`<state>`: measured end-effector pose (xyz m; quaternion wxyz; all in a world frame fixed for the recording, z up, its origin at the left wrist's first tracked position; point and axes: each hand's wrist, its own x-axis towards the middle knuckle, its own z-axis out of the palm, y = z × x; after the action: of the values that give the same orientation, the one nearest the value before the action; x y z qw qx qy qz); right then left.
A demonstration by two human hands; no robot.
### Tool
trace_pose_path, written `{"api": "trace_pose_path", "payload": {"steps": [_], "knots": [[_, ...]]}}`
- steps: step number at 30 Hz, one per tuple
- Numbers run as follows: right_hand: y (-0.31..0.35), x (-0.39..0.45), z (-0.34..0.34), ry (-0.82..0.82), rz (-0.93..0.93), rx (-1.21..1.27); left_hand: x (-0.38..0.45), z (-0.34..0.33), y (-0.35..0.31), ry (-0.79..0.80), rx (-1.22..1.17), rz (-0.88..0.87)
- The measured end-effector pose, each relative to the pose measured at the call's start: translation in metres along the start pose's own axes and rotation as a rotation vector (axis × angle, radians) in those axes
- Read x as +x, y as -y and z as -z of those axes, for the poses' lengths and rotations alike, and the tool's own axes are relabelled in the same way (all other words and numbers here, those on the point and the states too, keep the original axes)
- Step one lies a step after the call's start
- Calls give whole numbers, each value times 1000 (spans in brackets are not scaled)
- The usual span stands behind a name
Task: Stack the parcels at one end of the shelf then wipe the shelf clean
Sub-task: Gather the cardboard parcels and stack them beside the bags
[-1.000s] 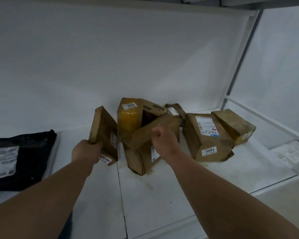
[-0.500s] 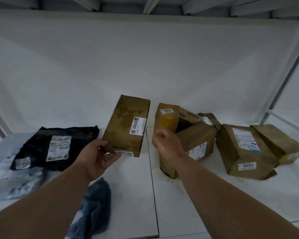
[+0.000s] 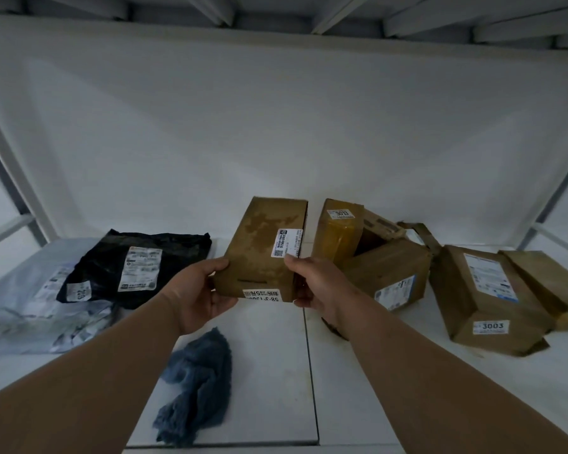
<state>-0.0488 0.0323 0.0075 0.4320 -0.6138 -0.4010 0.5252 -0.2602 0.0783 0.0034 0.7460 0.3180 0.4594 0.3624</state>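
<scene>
The brown blotched box (image 3: 263, 247) bore white labels, near a black mailer (image 3: 138, 260), a blue cloth (image 3: 195, 388) and the white shelf (image 3: 273, 371)

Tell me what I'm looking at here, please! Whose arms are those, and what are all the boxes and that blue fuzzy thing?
There is no machine here. The arms belong to a person wearing a camera on their head, so you see what they see, looking down at their own hands.

The left hand and the right hand grip a brown cardboard parcel from both sides, holding it up above a white shelf.

To the right, more brown boxes lean in a messy pile, one labelled 3013 and one labelled 3003. To the left lie soft mail bags: a black bag resting on a grey bag.

The blue fuzzy thing is a cloth, lying crumpled near the shelf's front edge, probably for wiping the shelf later.
</scene>
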Motion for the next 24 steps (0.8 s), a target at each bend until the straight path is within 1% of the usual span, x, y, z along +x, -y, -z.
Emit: {"api": "trace_pose_path", "payload": {"steps": [7,15,21,24], "knots": [[-1,-10,11,7,-46,-41,-1,-8,8,-8,66,38],[-9,-19,24,26,-72,-88,-5,-18,12,-28,140,31],[-12,-25,32,60,-22,-197,-9,-25,19,-84,236,-15],[-12,-29,36,56,2,-191,-12,-30,23,-104,314,-41]]}}
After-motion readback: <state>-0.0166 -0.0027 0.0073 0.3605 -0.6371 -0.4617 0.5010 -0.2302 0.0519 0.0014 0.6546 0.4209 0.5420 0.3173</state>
